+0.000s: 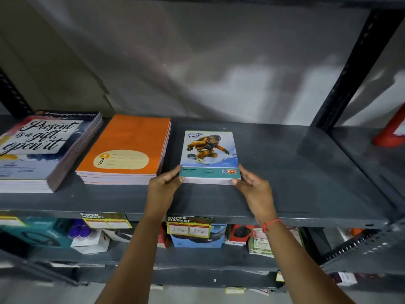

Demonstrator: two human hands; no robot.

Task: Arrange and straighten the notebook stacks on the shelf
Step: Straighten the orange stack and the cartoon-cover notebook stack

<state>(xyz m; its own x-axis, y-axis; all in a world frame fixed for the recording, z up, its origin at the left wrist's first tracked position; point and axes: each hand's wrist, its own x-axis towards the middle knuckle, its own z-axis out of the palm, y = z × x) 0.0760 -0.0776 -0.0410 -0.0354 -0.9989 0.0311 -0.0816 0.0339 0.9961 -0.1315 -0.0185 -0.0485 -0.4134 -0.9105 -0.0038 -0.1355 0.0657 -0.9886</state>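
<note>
A small stack of notebooks with a snowboarder cover (209, 150) lies flat on the dark grey shelf (295, 172), near its middle. My left hand (163, 187) grips the stack's near left corner. My right hand (254, 185) grips its near right corner, thumb on the cover. To the left lies an orange notebook stack (129, 145), squared and close beside the snowboarder stack. Further left sits a taller stack of "Present is a gift, open it" notebooks (43, 148), its lower books slightly offset.
The shelf's right half is bare metal up to a black upright post (355, 69). A red object (392, 130) stands on the neighbouring shelf at right. Price tags (188, 227) hang on the shelf's front lip, with boxed goods on the shelf below.
</note>
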